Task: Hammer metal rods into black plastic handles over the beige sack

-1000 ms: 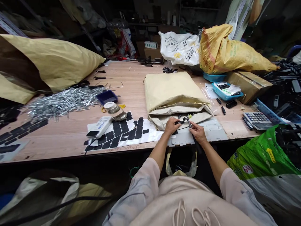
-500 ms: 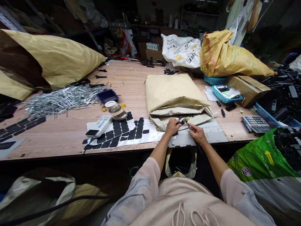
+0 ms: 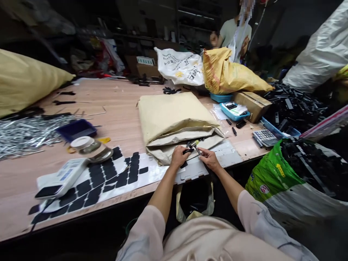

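My left hand (image 3: 178, 156) is closed around a small black piece (image 3: 187, 150), its exact kind too small to make out. In my right hand (image 3: 210, 158), the fingers pinch a slim grey metal-looking rod (image 3: 197, 148). The rod's upper end meets the black piece, with a yellow-green bit (image 3: 196, 142) beside it. Both hands are at the open mouth of a tan paper sack (image 3: 168, 112), above a pale sheet (image 3: 217, 158) on the table edge. A few dark parts show in the sack's mouth.
Black adhesive pads (image 3: 99, 177), a white device (image 3: 62, 179), a glass jar (image 3: 95, 149) and a metal rod pile (image 3: 29, 132) are left. A calculator (image 3: 265, 137), blue basket (image 3: 236, 115) and green sack (image 3: 272, 174) stand right. Another person (image 3: 231, 32) is behind.
My view has swung to the right, so the table things appear shifted left and the other person shows more. Both hands keep nearly the same hold at the sack's mouth.
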`<state>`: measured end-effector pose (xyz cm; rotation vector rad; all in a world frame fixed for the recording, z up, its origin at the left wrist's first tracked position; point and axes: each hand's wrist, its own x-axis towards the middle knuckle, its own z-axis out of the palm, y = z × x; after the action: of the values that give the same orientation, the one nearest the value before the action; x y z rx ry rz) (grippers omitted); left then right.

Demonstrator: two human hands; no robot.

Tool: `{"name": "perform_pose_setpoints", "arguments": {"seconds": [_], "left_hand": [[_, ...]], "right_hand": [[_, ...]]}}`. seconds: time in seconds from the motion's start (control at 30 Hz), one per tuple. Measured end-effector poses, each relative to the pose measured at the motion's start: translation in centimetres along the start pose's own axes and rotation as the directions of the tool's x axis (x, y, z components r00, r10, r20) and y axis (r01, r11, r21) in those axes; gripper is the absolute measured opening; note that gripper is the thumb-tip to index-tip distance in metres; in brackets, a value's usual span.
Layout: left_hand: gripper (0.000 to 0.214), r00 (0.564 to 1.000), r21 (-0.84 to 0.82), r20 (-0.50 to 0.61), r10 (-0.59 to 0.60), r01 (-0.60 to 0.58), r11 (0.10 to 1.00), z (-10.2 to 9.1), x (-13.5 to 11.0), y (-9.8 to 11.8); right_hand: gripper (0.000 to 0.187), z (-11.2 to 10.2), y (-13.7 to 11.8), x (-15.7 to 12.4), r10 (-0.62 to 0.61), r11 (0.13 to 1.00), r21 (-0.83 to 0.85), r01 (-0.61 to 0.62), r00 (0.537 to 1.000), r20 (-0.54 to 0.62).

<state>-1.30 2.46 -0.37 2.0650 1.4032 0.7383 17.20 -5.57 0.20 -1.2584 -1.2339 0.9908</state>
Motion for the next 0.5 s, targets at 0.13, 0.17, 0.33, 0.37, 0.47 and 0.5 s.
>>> {"name": "perform_pose_setpoints", "arguments": {"seconds": [0.13, 0.17, 0.33, 0.37, 0.47, 0.5], "left_hand": [[0.019, 0.998, -0.005, -0.055, 0.029, -0.03, 1.0, -0.5, -1.2, 1.2], [0.019, 0.994, -0.012, -0.092, 0.06, -0.061, 0.998, -0.7, -2.2, 1.7], [0.024, 0.955, -0.081, -0.047, 0.293, -0.296, 0.952, -0.4, -10.7, 4.1], [0.025, 0.944, -0.096, 0.032, 0.329, -0.324, 0.941, 0.0, -12.6, 4.2], [0.028, 0.918, -0.044, 0.246, 0.31, -0.309, 0.95, 2.0, -17.2, 3.5], [0.029, 0.916, 0.003, 0.303, 0.262, -0.275, 0.961, 2.7, -18.1, 2.9]], "right_hand": [[0.062, -0.5, 0.1, 0.6, 0.069, 0.98, 0.192, -0.044, 0.99, -0.124], [0.063, -0.6, 0.1, 0.7, 0.091, 0.974, 0.216, -0.062, 0.988, -0.128], [0.065, -0.6, 0.1, 0.7, 0.12, 0.962, 0.256, -0.091, 0.988, -0.101], [0.064, -0.6, 0.2, 0.7, 0.124, 0.96, 0.265, -0.094, 0.987, -0.098], [0.063, -0.5, 0.4, 0.7, 0.132, 0.952, 0.29, -0.101, 0.987, -0.091], [0.062, -0.5, 0.5, 0.7, 0.13, 0.952, 0.291, -0.098, 0.987, -0.092]]}}
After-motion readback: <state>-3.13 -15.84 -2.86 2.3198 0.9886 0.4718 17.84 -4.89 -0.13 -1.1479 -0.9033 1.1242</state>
